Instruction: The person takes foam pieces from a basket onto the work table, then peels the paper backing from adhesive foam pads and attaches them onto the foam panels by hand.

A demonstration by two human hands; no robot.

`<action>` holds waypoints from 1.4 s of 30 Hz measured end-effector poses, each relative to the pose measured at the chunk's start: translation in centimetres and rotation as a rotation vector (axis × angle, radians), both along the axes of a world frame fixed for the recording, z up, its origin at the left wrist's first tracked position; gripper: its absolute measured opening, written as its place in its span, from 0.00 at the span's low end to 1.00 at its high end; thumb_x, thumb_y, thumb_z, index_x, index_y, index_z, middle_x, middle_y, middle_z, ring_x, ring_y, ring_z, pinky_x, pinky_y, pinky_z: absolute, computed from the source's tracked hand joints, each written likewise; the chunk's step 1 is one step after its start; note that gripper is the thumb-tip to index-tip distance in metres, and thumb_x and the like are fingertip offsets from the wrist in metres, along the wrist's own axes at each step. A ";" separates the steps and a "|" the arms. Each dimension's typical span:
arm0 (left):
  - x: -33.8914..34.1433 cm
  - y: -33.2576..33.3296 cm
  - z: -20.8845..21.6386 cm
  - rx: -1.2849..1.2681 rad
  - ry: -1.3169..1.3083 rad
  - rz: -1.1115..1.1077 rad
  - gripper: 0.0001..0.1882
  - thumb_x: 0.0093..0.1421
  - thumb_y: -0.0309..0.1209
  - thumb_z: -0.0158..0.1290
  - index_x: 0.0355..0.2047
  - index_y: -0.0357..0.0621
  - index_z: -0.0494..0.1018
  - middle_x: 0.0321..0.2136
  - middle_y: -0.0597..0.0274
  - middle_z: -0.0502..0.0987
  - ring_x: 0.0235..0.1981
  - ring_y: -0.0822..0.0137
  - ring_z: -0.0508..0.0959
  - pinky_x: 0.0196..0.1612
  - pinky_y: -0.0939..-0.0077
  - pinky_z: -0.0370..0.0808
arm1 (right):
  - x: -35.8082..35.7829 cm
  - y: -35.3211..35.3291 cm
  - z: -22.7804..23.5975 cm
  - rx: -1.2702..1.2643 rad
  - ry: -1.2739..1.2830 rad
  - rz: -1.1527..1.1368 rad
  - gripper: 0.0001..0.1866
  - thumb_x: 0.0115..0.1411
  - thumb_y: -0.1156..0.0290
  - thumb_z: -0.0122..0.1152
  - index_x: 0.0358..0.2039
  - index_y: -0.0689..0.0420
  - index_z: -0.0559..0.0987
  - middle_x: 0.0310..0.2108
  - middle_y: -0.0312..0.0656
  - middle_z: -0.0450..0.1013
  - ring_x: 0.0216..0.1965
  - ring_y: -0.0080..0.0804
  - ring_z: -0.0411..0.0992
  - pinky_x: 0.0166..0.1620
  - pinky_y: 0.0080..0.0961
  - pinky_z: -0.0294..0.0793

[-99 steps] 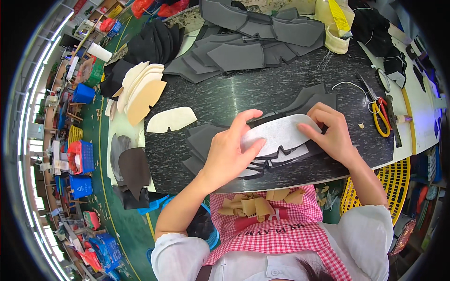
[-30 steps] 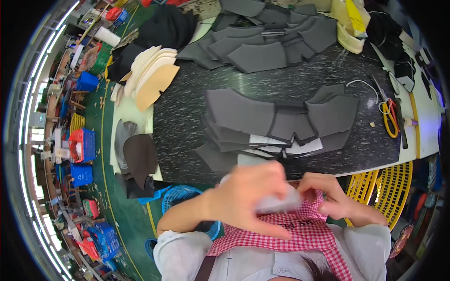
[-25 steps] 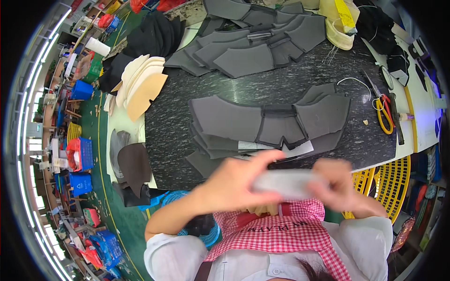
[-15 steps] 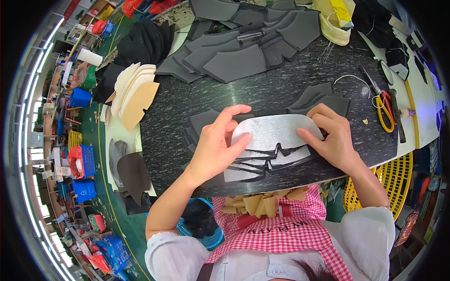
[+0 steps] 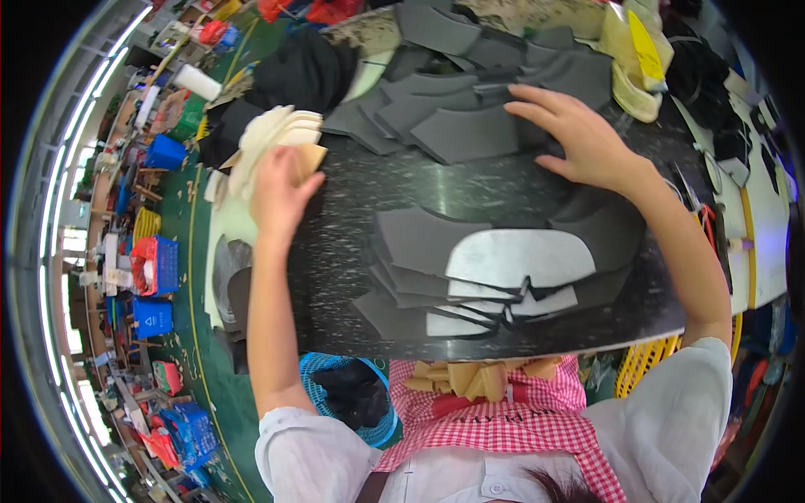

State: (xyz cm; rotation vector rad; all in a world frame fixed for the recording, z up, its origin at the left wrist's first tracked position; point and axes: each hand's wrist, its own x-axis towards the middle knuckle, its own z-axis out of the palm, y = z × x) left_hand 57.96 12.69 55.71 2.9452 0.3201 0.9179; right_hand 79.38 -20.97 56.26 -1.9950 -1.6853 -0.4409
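Observation:
My left hand [image 5: 283,191] is over the stack of cream and tan cut pieces [image 5: 293,126] at the left. Its thumb stands apart, its fingertips lie on the stack, and it is slightly blurred. With fingers spread, my right hand [image 5: 583,142] reaches over the right side of a pile of dark grey foam-like cut pieces [image 5: 470,134]; whether it touches them I cannot tell. Near the table's front edge lies a pale silvery piece with a rounded top [image 5: 520,258]. Below it are pale pieces with black jagged edges, on overlapping dark grey pieces [image 5: 423,239].
Black pieces [image 5: 306,75] are heaped at the far left of the dark speckled table [image 5: 335,251]. Scissors [image 5: 704,216] lie at the right, partly behind my arm. A blue basket [image 5: 314,369] and a yellow basket [image 5: 641,365] sit below the front edge.
Both hands have let go of the silvery piece, which now lies on the dark pieces. My left hand moved to the cream stack, my right up to the grey pile. The view has shifted.

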 end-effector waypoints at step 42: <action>-5.5 -17.3 4.6 0.340 0.009 -0.474 0.26 0.50 0.25 0.51 0.53 0.43 0.67 0.55 0.45 0.65 0.59 0.49 0.63 0.59 0.40 0.53 | -17.9 -1.5 2.7 0.192 1.717 0.303 0.10 0.64 0.68 0.51 0.37 0.63 0.73 0.33 0.43 0.76 0.32 0.30 0.76 0.36 0.23 0.75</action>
